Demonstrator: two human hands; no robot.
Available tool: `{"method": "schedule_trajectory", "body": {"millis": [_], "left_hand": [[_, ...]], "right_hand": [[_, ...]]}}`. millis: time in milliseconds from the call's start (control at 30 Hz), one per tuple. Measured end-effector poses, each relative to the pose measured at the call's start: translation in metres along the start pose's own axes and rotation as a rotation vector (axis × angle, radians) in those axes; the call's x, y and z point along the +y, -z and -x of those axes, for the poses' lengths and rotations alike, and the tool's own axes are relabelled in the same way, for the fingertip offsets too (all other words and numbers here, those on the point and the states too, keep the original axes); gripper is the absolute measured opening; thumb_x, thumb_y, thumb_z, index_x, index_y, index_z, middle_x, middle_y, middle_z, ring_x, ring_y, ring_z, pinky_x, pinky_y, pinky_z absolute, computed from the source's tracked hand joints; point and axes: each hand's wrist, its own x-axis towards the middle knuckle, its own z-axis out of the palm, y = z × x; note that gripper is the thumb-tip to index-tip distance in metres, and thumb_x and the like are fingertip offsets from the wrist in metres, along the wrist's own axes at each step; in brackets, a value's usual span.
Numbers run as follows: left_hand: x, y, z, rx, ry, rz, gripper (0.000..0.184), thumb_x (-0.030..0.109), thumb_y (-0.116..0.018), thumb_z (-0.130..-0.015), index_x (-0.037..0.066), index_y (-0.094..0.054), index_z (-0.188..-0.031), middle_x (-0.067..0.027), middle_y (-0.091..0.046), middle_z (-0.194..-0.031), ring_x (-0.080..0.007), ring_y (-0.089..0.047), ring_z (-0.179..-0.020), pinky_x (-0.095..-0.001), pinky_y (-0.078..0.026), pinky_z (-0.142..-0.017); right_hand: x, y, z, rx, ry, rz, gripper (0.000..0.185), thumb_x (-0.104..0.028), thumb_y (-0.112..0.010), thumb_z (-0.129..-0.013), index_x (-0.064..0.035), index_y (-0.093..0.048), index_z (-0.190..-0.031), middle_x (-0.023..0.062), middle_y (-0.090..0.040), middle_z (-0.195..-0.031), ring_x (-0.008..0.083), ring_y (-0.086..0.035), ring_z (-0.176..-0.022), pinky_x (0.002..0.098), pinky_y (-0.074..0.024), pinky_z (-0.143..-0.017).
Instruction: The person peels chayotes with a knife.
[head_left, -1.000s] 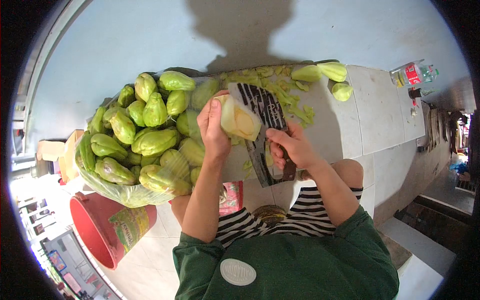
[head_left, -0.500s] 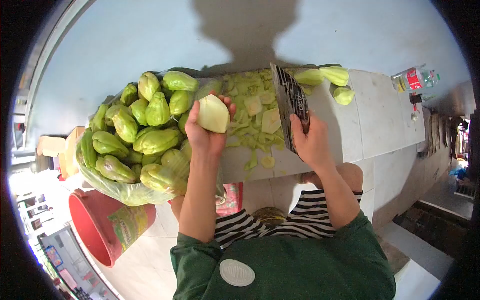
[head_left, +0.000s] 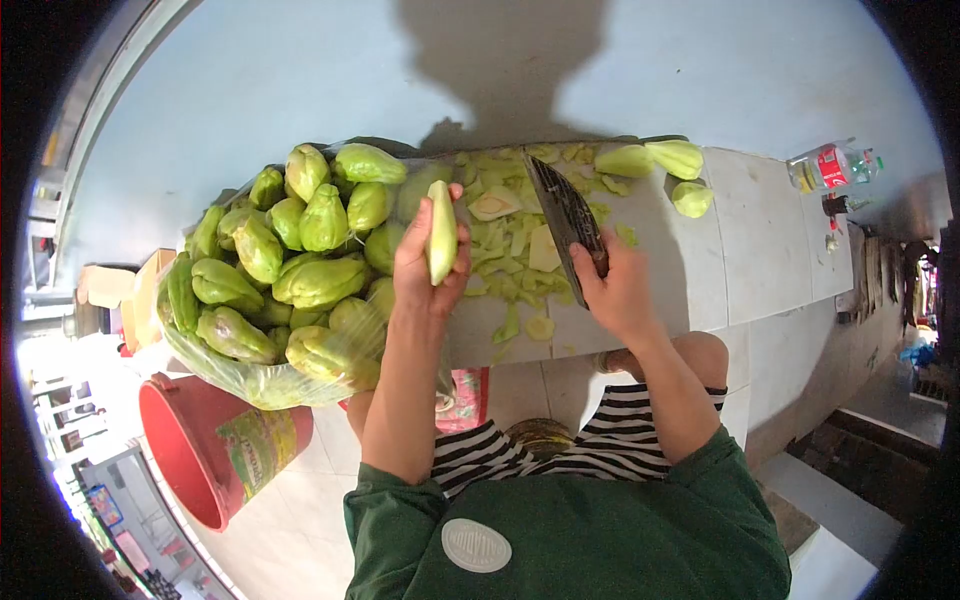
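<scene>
My left hand [head_left: 428, 262] is closed around a pale peeled chayote piece [head_left: 441, 232], its narrow side turned up toward me. In my right hand [head_left: 615, 285] is the handle of a broad dark cleaver [head_left: 563, 215], its blade pointing up and to the left, apart from the chayote. Between and beyond the hands, green peelings and cut slices [head_left: 510, 245] cover the tiled ledge [head_left: 640, 280]. A clear plastic bag [head_left: 235, 375] heaped with whole green chayotes [head_left: 320, 280] stands left of my left hand.
Several peeled chayotes [head_left: 675, 158] lie at the ledge's back, right of the peelings. Farther right is a plastic bottle [head_left: 835, 167] with a red label. A red bucket [head_left: 185, 450] stands low on the left. A blue wall [head_left: 300, 70] borders the ledge's back.
My left hand has turned the chayote piece, so its broad pale face no longer shows and a narrow side does. The cleaver has shifted slightly left and down.
</scene>
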Motion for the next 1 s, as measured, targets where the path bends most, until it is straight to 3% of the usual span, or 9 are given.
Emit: {"method": "schedule_trajectory", "body": {"millis": [67, 133, 200, 233, 333, 567, 733, 833, 1000], "left_hand": [[-0.003, -0.016, 0.003, 0.234, -0.052, -0.313, 0.04, 0.036, -0.049, -0.098, 0.006, -0.052, -0.125, -0.0113, -0.063, -0.079, -0.0157, -0.058, -0.051, -0.0244, -0.046, -0.041], [-0.003, -0.021, 0.006, 0.185, -0.031, -0.393, 0.041, 0.029, -0.057, -0.096, 0.004, -0.05, -0.128, -0.01, -0.064, -0.087, -0.0175, -0.063, -0.065, -0.029, -0.051, -0.05], [-0.015, -0.018, 0.001, 0.217, -0.171, -0.683, 0.044, 0.015, -0.062, -0.092, 0.004, -0.048, -0.132, -0.009, -0.064, -0.103, -0.0168, -0.063, -0.085, -0.0303, -0.055, -0.068], [-0.014, -0.013, -0.001, 0.172, -0.175, -0.773, 0.049, 0.003, -0.063, -0.088, 0.003, -0.045, -0.134, -0.008, -0.06, -0.117, -0.0164, -0.059, -0.102, -0.0321, -0.051, -0.086], [-0.019, -0.012, -0.003, 0.157, -0.306, -1.108, 0.05, -0.001, -0.062, -0.087, 0.002, -0.045, -0.134, -0.0067, -0.059, -0.117, -0.0162, -0.056, -0.107, -0.0314, -0.049, -0.09], [-0.023, -0.011, -0.003, 0.193, -0.487, -1.336, 0.049, -0.007, -0.062, -0.084, 0.002, -0.049, -0.13, -0.0089, -0.061, -0.114, -0.0172, -0.059, -0.104, -0.0286, -0.048, -0.089], [-0.022, -0.018, -0.002, 0.211, -0.725, -1.637, 0.038, -0.01, -0.064, -0.077, 0.0, -0.06, -0.114, -0.0169, -0.067, -0.105, -0.0283, -0.067, -0.097, -0.0329, -0.051, -0.086], [-0.021, -0.018, -0.003, 0.171, -0.884, -1.748, 0.033, -0.009, -0.065, -0.079, 0.0, -0.063, -0.11, -0.0135, -0.067, -0.106, -0.0206, -0.066, -0.098, -0.0305, -0.051, -0.086], [-0.022, -0.019, -0.002, 0.252, -0.828, -1.731, 0.039, -0.006, -0.064, -0.081, 0.001, -0.058, -0.119, -0.0145, -0.066, -0.109, -0.0216, -0.065, -0.1, -0.0317, -0.051, -0.086]], "right_hand": [[0.002, -0.001, 0.0, 0.015, 0.054, 0.039, 0.021, -0.015, -0.063, -0.089, 0.0025, -0.053, -0.082, 0.0144, -0.053, -0.054, 0.0274, -0.053, -0.044, 0.0362, -0.0382, -0.045], [0.004, -0.002, 0.0, 0.017, 0.069, 0.034, 0.021, -0.015, -0.063, -0.089, 0.0025, -0.053, -0.082, 0.0151, -0.053, -0.055, 0.0285, -0.054, -0.045, 0.0368, -0.0385, -0.045], [0.003, -0.002, 0.001, 0.019, 0.083, 0.029, 0.021, -0.014, -0.063, -0.089, 0.0025, -0.053, -0.081, 0.0158, -0.053, -0.055, 0.0296, -0.054, -0.046, 0.0373, -0.0388, -0.046], [0.001, 0.0, 0.0, 0.01, 0.071, 0.029, 0.021, -0.015, -0.063, -0.089, 0.0023, -0.053, -0.081, 0.0163, -0.053, -0.056, 0.0304, -0.054, -0.047, 0.0377, -0.0391, -0.046], [0.002, 0.0, 0.001, 0.001, 0.065, 0.036, 0.021, -0.014, -0.063, -0.089, 0.002, -0.053, -0.081, 0.0169, -0.053, -0.057, 0.0317, -0.055, -0.048, 0.0383, -0.0397, -0.047], [0.005, 0.001, 0.001, -0.02, 0.055, 0.104, 0.019, -0.014, -0.063, -0.088, 0.0019, -0.054, -0.083, 0.0191, -0.057, -0.062, 0.035, -0.059, -0.054, 0.0412, -0.0429, -0.05], [0.01, -0.003, 0.002, -0.019, 0.101, 0.15, 0.018, -0.015, -0.063, -0.088, 0.0008, -0.055, -0.085, 0.0201, -0.058, -0.064, 0.0384, -0.059, -0.059, 0.0443, -0.0446, -0.053], [0.009, -0.003, 0.002, -0.028, 0.1, 0.148, 0.018, -0.016, -0.063, -0.088, 0.0002, -0.055, -0.087, 0.02, -0.058, -0.065, 0.0393, -0.059, -0.06, 0.0452, -0.045, -0.054], [0.011, -0.006, 0.003, -0.037, 0.112, 0.154, 0.018, -0.016, -0.063, -0.088, 0.0001, -0.054, -0.087, 0.0206, -0.059, -0.065, 0.0398, -0.06, -0.061, 0.0456, -0.0453, -0.055]]}}
